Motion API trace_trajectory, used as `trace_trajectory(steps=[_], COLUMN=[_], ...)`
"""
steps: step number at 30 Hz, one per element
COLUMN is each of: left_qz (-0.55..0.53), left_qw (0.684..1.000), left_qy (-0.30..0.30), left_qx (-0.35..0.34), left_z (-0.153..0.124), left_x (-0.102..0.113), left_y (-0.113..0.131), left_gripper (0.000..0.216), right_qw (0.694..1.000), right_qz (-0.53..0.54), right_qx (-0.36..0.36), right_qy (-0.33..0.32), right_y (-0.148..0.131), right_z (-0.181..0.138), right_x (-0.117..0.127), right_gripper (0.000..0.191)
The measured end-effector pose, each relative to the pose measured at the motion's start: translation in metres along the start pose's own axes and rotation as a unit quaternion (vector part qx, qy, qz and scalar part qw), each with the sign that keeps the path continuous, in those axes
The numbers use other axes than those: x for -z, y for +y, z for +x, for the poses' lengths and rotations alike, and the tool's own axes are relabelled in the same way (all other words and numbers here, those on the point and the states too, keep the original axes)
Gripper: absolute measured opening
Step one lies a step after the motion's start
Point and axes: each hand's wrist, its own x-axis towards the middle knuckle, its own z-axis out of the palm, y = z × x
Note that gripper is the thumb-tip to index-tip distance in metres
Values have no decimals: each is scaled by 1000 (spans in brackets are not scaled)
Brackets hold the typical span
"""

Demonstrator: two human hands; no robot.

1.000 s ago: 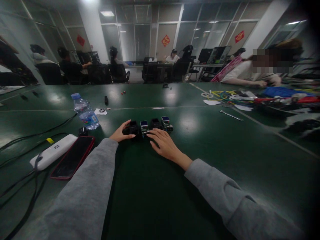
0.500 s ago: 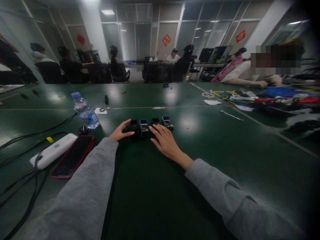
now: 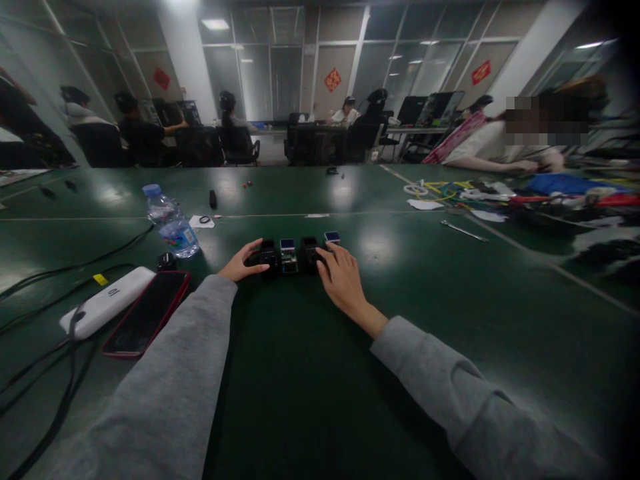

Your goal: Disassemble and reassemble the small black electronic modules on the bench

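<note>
Four small devices' worth of parts stand in a row on the green table: a black case with a dark screen [image 3: 269,254], a bare circuit board with a small screen [image 3: 288,256], a second black case [image 3: 309,253] and another small screen [image 3: 332,237]. My left hand [image 3: 244,262] lies at the left side of the first case, thumb and index finger spread along it. My right hand [image 3: 344,279] is over the right end of the row, fingers extended, fingertips at the second case. It hides most of the part under the last screen.
Left of my arm lie a red-edged phone [image 3: 149,315], a white power bank [image 3: 111,301] and black cables. A water bottle [image 3: 173,223] stands behind them. To the right are a wrench [image 3: 464,231] and a heap of cables [image 3: 565,200]; a person leans there.
My right hand has shifted right, from beside the circuit board to the row's right end, uncovering the second black case. My left hand has stayed in place.
</note>
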Motion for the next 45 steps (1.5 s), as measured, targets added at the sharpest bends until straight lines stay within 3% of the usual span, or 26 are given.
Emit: trace_trajectory(steps=[4, 8, 16, 20, 28, 35, 45], left_qz=[5, 2, 1, -16, -1, 33, 34], left_qw=[1000, 1000, 1000, 1000, 979, 983, 986], left_qy=[-2, -4, 1, 10, 204, 179, 162], left_qx=[9, 1, 14, 11, -20, -15, -17], left_z=[2, 3, 1, 2, 8, 7, 10], left_x=[3, 3, 3, 1, -1, -5, -4], left_y=[-5, -7, -3, -4, -17, -18, -23], left_gripper=[93, 94, 94, 91, 47, 37, 38], right_qw=[998, 996, 997, 996, 993, 995, 987], right_qz=[-6, 8, 13, 11, 50, 40, 51], right_qx=[-45, -89, -75, -87, -110, -93, -151], right_qy=[46, 20, 5, 27, 3, -1, 9], right_y=[18, 30, 25, 28, 34, 34, 44], right_z=[3, 3, -2, -3, -4, -5, -4], right_x=[-3, -8, -4, -4, -9, -12, -20], right_gripper=[39, 41, 39, 39, 40, 32, 31])
